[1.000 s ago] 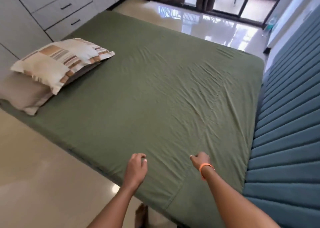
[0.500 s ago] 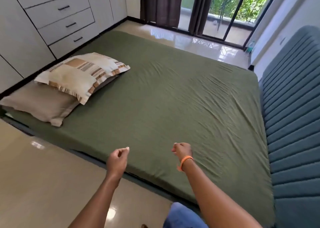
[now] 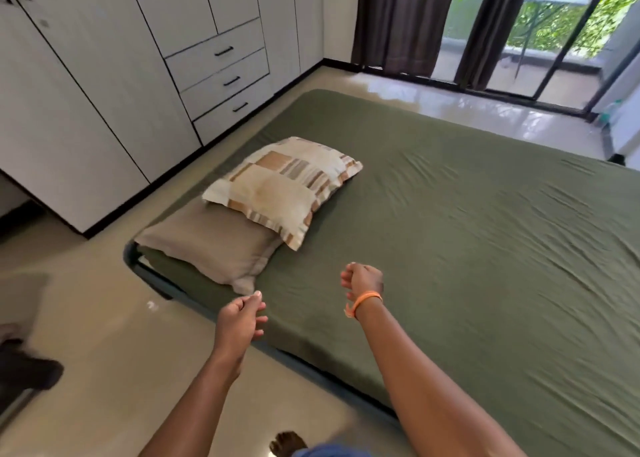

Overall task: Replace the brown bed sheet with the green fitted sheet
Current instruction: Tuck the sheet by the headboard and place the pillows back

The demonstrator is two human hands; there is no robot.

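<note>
Floor [image 3: 104, 370] along green fitted sheet [image 3: 485, 248] edge

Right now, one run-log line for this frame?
green fitted sheet: spread, wrinkled | left hand: empty, at near edge | right hand: curled, empty, over sheet | pillows: patterned pillow atop tan pillow
</note>
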